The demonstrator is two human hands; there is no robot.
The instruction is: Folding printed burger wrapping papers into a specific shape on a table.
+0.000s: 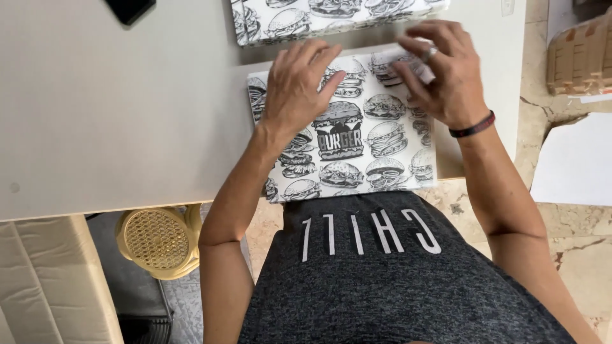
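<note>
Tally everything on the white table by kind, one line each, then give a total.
Burger-printed paper sheets: 2, one under both hands, one farther back
Black flat object at the table's far edge: 1
Total: 3

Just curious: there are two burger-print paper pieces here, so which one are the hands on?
The nearer burger-print sheet, at the table edge by the person; the other lies untouched farther away.
</note>
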